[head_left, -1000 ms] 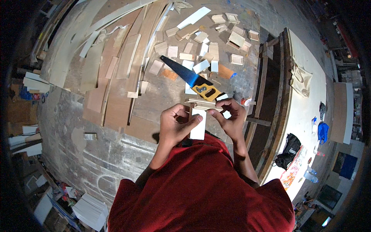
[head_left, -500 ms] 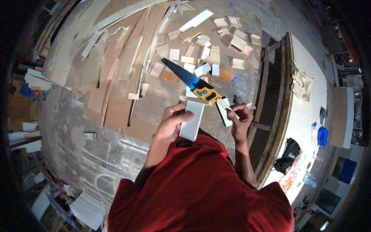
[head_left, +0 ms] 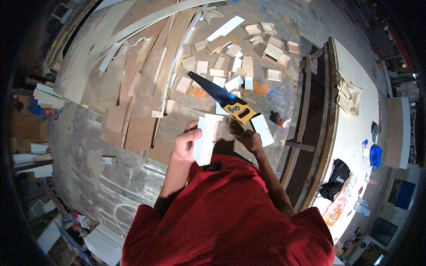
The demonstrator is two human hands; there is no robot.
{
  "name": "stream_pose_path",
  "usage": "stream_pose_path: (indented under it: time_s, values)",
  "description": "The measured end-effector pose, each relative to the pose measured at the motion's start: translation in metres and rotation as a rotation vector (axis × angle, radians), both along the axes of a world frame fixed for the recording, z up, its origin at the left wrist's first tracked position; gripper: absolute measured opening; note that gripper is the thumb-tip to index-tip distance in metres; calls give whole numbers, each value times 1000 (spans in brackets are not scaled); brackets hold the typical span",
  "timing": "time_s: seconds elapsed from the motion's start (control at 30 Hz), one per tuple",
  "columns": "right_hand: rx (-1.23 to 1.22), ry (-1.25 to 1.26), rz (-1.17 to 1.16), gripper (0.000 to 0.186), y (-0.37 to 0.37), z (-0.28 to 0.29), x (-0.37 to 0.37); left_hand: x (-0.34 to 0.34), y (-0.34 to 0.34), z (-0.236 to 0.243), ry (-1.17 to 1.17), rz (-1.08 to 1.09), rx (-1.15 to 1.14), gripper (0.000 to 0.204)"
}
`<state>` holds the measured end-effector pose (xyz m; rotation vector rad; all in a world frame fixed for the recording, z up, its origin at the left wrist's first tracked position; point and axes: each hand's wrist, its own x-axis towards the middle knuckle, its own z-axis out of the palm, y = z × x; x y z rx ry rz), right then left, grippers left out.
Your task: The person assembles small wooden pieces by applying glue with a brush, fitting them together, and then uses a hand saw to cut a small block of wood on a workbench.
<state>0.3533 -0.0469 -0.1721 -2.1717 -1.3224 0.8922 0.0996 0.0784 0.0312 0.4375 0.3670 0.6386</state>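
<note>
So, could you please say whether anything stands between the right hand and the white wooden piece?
No clear obstacle shows between the right hand and the white wooden piece, just a pale blur I cannot identify; the saw lies beyond.

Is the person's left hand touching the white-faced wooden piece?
Touching. The head view shows the left hand gripping the white-faced wooden piece, its thumb laid over the edge onto the white side.

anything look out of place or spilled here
Nothing looks clearly spilled. The small wood pieces lie scattered at mixed angles around the saw, some overlapping, so that patch looks untidy, though it may be normal here.
</note>
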Motion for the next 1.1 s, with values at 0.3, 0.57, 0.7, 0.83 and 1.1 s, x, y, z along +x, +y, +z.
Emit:
stream_pose_path:
  time_s: [0.3, 0.57, 0.7, 0.83, 1.1]
  values:
    - [326, 280, 13, 27, 13, 65, -13, 5, -14, 31, 196, 148, 230, 32]
    - [414, 869, -22, 26, 27, 226, -42, 25, -30, 22, 482, 322, 332, 26]
    - [411, 793, -74, 26, 27, 225, -52, 34, -40, 21, 543, 367, 381, 29]
    - [389, 832, -180, 20, 24, 230, -46, 38, -46, 29, 454, 321, 325, 36]
    - [442, 796, -189, 13, 26, 236, -40, 45, -44, 23, 440, 256, 403, 33]
